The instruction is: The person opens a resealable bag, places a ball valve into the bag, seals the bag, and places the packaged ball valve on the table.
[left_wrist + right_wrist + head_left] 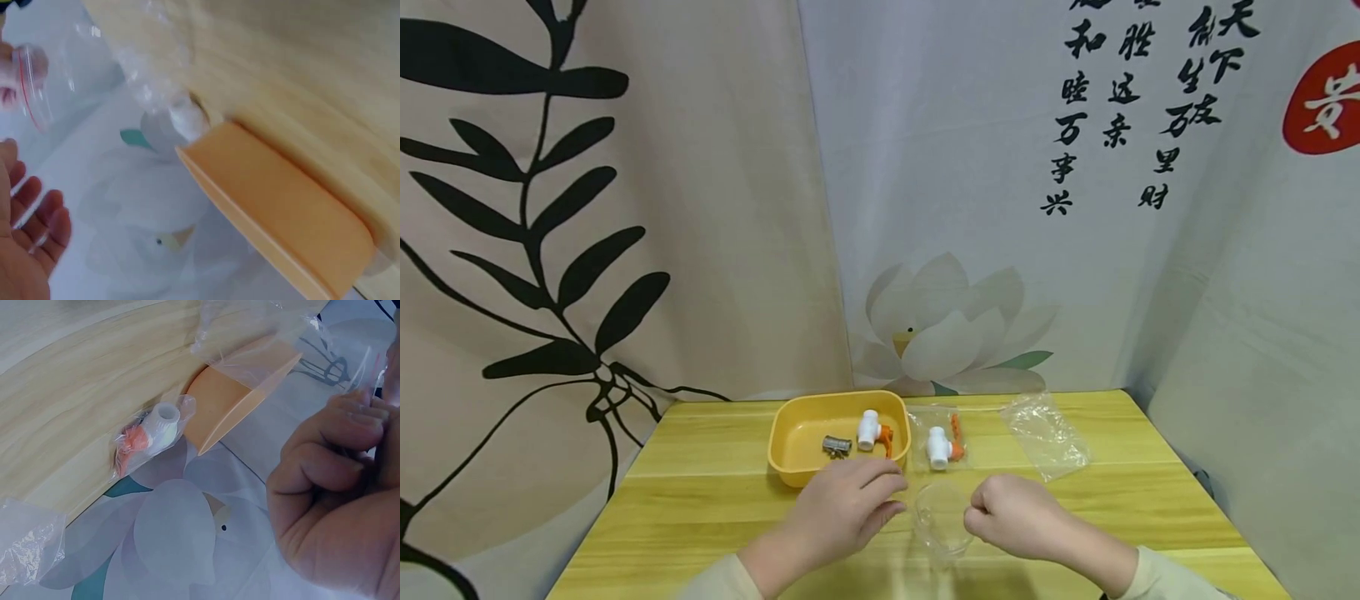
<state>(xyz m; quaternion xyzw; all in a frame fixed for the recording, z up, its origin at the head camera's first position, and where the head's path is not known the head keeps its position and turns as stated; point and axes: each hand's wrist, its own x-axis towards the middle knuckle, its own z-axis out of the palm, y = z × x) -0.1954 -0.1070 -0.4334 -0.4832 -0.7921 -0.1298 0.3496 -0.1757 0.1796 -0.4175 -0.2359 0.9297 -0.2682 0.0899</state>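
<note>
My right hand [1018, 517] pinches a clear zip bag [942, 521] that hangs down over the table. In the left wrist view the bag's red seal line [25, 87] shows beside the right fingers. Left of the bag, my left hand [850, 500] has loosely bent fingers with nothing between them, in front of the yellow tray [784, 467]. The tray holds a white valve with an orange handle [868, 431] and small metal pieces [836, 446]. A second white-and-orange valve [938, 448] lies in a clear bag right of the tray.
An unheld, crinkled clear bag [1047, 435] lies at the back right of the wooden table [700, 500]. Printed cloth curtains [730, 208] hang right behind the table's back edge and along its right side.
</note>
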